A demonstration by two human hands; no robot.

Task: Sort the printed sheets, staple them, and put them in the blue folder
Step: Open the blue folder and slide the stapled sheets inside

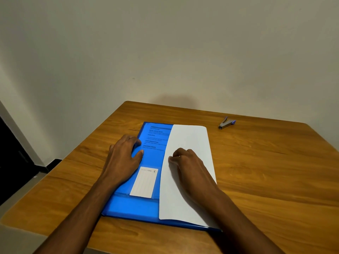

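My right hand (189, 165) rests on the white printed sheets (190, 143), fingers curled under at the knuckles against the paper; whether they pinch the sheet's left edge or only press on it, I cannot tell. My left hand (124, 158) lies flat and relaxed on the left side of the blue folder (146, 204), thumb spread out onto the plastic, pressing down and grasping nothing. The sheets lie on the folder's right half, their blank side up, and printed text shows through the translucent blue cover beyond my left fingers. A white label card (144, 182) sits in the folder's pocket between my two wrists. The folder lies on the wooden table (266, 180). A small stapler (226, 123) sits well apart near the far edge, to the right of the sheets.
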